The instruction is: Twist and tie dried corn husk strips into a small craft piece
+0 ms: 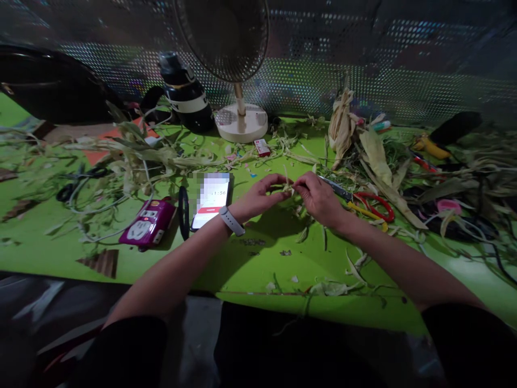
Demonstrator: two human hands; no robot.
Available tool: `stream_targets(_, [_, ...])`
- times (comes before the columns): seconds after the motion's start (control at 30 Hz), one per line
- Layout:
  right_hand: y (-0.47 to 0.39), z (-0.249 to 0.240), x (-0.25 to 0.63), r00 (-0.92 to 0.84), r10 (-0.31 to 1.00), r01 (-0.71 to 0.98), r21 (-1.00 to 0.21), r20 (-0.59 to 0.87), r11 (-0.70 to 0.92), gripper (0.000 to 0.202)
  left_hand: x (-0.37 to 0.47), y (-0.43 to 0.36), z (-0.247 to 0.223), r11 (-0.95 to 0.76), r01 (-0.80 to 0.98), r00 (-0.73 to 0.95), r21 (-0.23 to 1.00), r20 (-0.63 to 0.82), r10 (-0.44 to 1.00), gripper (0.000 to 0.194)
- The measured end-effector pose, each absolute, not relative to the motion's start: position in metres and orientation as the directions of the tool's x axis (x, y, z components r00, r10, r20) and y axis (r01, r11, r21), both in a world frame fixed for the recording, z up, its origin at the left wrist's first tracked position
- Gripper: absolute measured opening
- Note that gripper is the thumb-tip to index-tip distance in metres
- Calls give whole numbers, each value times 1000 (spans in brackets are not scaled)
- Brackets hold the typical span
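Note:
Over the middle of the green table (258,269), my left hand (264,196) pinches a small piece of pale dried husk (287,187) between thumb and fingers. Close against it on the right, my right hand (317,196) has its fingertips closed on the same piece of husk. The fingertips of both hands nearly touch. A lit phone (212,202) lies just left of my left hand. Right of my right hand are scissors with red handles (379,207) and a yellow-handled tool (365,211), partly among husk scraps.
A fan (242,121) and a dark bottle (189,102) stand at the back. A purple power socket (148,223) with a white cable sits at left. Husk bundles (341,126) and shreds cover the right and left sides. A red-and-white box (262,147) lies before the fan.

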State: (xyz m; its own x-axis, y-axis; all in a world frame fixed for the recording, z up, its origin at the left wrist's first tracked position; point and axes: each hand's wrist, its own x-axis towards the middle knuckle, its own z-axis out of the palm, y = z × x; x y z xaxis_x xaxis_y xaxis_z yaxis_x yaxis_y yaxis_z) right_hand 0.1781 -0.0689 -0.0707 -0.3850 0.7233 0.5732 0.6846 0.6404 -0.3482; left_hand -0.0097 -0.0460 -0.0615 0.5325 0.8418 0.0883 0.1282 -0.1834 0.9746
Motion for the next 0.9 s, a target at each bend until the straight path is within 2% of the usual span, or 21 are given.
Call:
stream_targets(0.1, [-67, -72, 179, -359, 673, 659, -335, 646, 673, 11, -7, -47, -65, -327, 294, 285, 898, 244, 927, 40])
stream_targets(0.2, [-64, -73, 181, -344, 634, 671, -291, 692, 682, 11, -4, -50, -63, -385, 353, 175, 853, 343, 923, 33])
stream_targets(0.27, [-64, -73, 182, -328, 633, 691, -279, 701, 667, 11, -3, -53, -60, -385, 293, 212, 875, 333, 919, 26])
stream_targets(0.4, [-64, -72, 182, -336, 624, 702, -254, 706, 666, 12, -1, -56, -62, -253, 157, 364, 955, 182, 913, 19])
stream_targets(0.57, [-66, -73, 180, -352, 631, 697, -258, 691, 670, 13, 0, -56, -67, -172, 47, 369, 984, 143, 919, 13])
stream_targets(0.73, [-68, -76, 178, -296, 692, 707, -336, 659, 622, 15, 1, -57, -63, -120, 12, 328, 993, 110, 938, 10])
stream_targets(0.9, [-74, -71, 174, -235, 801, 641, -532, 551, 553, 13, 1, -59, -62, -88, -7, 332, 996, 85, 940, 9])
